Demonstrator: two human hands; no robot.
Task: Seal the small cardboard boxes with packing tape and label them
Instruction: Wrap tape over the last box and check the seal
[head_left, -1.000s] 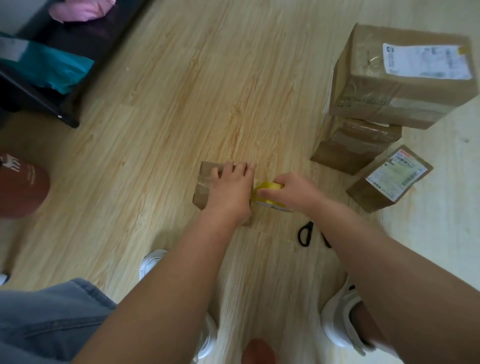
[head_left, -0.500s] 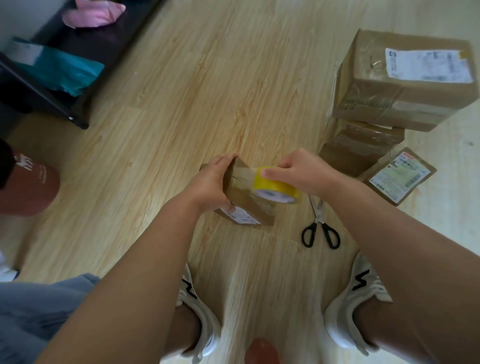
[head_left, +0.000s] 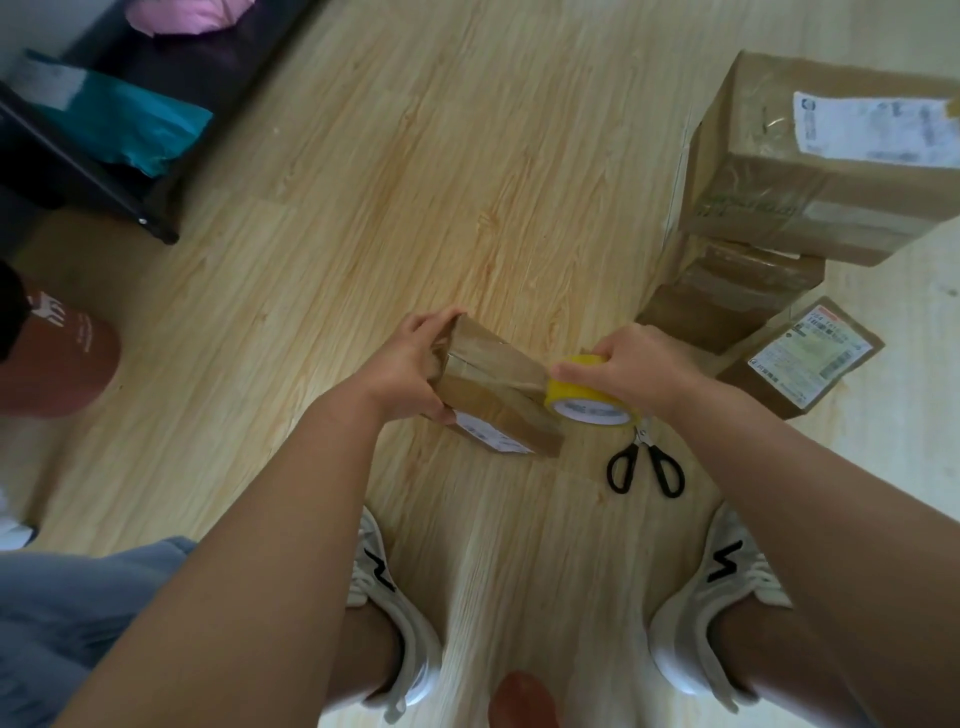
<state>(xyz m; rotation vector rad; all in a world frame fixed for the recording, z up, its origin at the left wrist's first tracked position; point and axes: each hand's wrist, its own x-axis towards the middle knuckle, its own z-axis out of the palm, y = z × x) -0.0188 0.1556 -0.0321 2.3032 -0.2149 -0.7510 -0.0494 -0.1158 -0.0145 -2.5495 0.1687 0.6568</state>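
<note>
Head view, left hand (head_left: 410, 370) grips box (head_left: 496, 382), right hand (head_left: 626, 358) grips tape roll (head_left: 584, 404), label (head_left: 491, 435) illegible

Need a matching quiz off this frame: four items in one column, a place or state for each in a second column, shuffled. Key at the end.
Column 1
1. small box
2. tape roll
3. scissors
4. large box

Column 2
A. lies on the floor, with no hand on it
B. gripped by the right hand
C. sits on top of another box
D. held tilted by the left hand

Pairs: 1-D, 2-B, 3-A, 4-C
</note>
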